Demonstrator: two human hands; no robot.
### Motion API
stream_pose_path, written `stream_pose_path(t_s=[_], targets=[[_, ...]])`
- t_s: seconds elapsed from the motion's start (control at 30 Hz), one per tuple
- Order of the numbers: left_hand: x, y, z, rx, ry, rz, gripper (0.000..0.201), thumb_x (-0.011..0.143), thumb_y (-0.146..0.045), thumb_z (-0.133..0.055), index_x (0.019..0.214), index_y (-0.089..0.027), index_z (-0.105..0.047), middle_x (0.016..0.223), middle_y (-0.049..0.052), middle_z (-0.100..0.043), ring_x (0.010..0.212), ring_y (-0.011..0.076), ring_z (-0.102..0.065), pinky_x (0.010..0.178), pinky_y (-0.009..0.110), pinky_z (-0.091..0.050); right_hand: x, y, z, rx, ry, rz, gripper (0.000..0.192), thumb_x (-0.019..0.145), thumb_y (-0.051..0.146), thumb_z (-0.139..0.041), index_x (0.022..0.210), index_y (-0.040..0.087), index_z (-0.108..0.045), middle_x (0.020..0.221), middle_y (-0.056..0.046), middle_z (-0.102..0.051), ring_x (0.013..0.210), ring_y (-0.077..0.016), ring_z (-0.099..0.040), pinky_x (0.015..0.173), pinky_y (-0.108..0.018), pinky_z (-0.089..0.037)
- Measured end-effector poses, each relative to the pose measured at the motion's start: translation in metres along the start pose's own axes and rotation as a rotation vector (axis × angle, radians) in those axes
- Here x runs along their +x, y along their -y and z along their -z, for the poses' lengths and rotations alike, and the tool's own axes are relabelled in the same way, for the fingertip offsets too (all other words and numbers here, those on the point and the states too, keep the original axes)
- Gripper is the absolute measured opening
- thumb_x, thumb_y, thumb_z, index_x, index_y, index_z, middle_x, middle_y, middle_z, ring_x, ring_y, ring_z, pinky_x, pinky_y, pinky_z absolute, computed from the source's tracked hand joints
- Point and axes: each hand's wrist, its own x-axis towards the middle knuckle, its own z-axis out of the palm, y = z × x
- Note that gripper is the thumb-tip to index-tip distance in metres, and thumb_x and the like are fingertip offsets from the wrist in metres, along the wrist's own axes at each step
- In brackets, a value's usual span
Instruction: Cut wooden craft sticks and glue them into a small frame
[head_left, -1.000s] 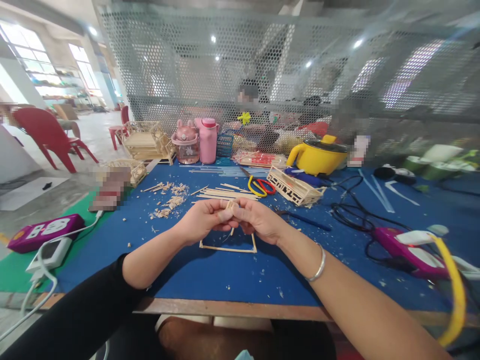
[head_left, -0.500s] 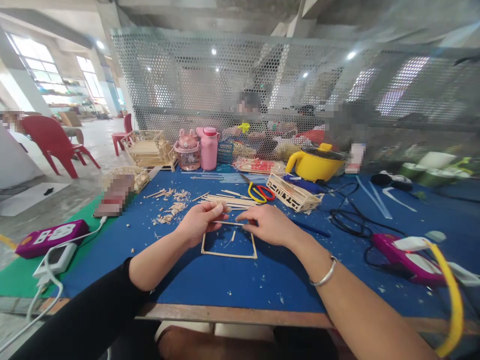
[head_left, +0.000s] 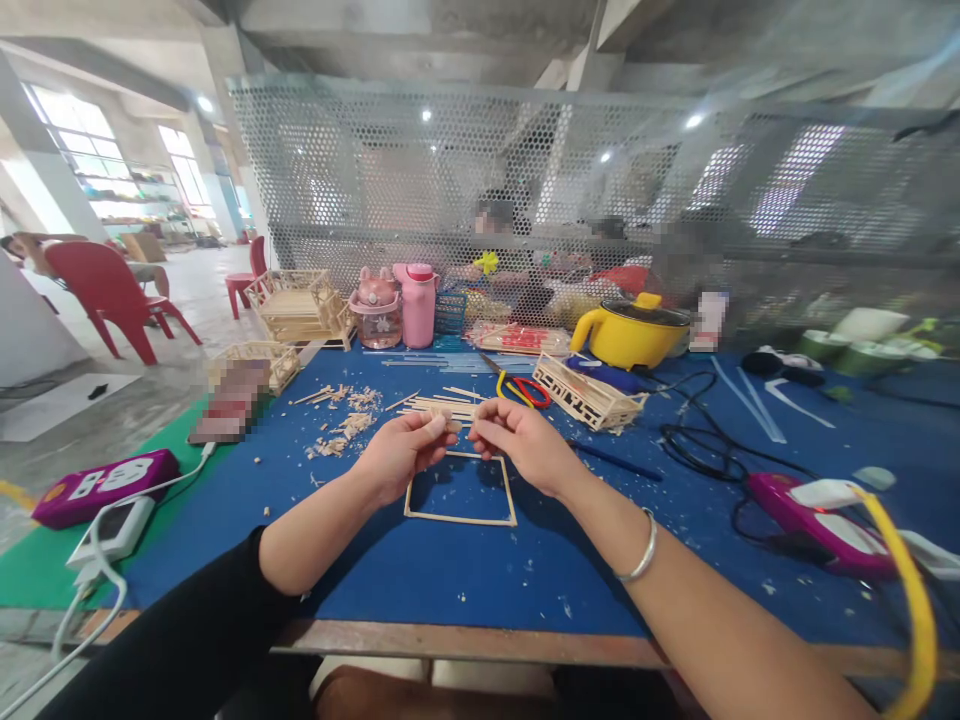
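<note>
1. Stick frame lies flat on the blue counter, just near of both hands.
2. Left hand and right hand pinch a small stick piece between closed fingertips above the frame's far edge.
3. Risk: the piece could snap or slip from the pinch, or a dropped wrist could knock the frame askew.

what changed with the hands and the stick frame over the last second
Half a second ago both hands laid a thin stick along the wooden frame's far edge. Now the left hand and right hand are lifted just above it, fingertips pinched together. The frame stayed flat on the blue mat.
</note>
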Motion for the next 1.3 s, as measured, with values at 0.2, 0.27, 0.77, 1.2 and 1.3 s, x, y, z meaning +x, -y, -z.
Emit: stream_pose_path(t_s=[0.2,0.27,0.77,1.2,1.3], targets=[[-0.004,0.003,-0.005,0.003,0.060,0.074,0.009,0.082,-0.017,-0.062,0.088,-0.012,-0.066,0.085,0.008,-0.071,0.072,0.0095,-0.068,0.054,0.010,-0.051,-0.001,0.001,-0.018,0.161,-0.092,-0.130,0.028,0.070,0.041,-0.068,0.074,0.015,-0.059,0.059,0.003,-0.058,0.046,-0.0054,-0.044,0.043,-0.019,-0.032],[-0.005,0.005,-0.006,0.004,0.083,0.078,0.009,0.083,-0.016,-0.061,0.088,-0.011,-0.067,0.081,0.006,-0.070,0.069,0.0084,-0.068,0.054,0.009,-0.051,-0.002,0.002,-0.022,0.164,-0.100,-0.127,0.028,0.068,0.040,-0.070,0.071,0.014,-0.061,0.059,0.002,-0.058,0.048,-0.0054,-0.045,0.043,-0.019,-0.031],[-0.008,0.005,-0.004,0.133,0.174,0.113,0.008,0.079,-0.022,-0.066,0.080,-0.014,-0.066,0.076,0.004,-0.068,0.070,0.0081,-0.066,0.058,0.013,-0.052,0.000,-0.001,0.007,0.208,0.210,-0.178,0.041,0.062,0.035,-0.076,0.095,0.020,-0.057,0.059,0.009,-0.045,0.045,-0.0038,-0.035,0.039,-0.017,-0.025],[-0.010,0.011,-0.008,0.481,0.134,-0.131,0.025,0.069,-0.038,-0.072,0.072,-0.014,-0.068,0.069,0.004,-0.069,0.062,0.0109,-0.062,0.058,0.020,-0.049,-0.002,0.002,-0.013,-0.131,-0.069,0.054,0.020,0.071,0.035,-0.067,0.077,0.017,-0.070,0.071,-0.001,-0.068,0.063,-0.0138,-0.059,0.062,-0.026,-0.046],[-0.012,0.011,-0.009,0.409,0.160,-0.036,0.022,0.072,-0.034,-0.071,0.077,-0.012,-0.068,0.074,0.006,-0.070,0.064,0.0099,-0.063,0.060,0.019,-0.049,0.000,0.001,-0.011,-0.179,-0.115,0.063,0.018,0.070,0.033,-0.067,0.071,0.016,-0.069,0.070,-0.002,-0.068,0.064,-0.0136,-0.059,0.063,-0.026,-0.045]])
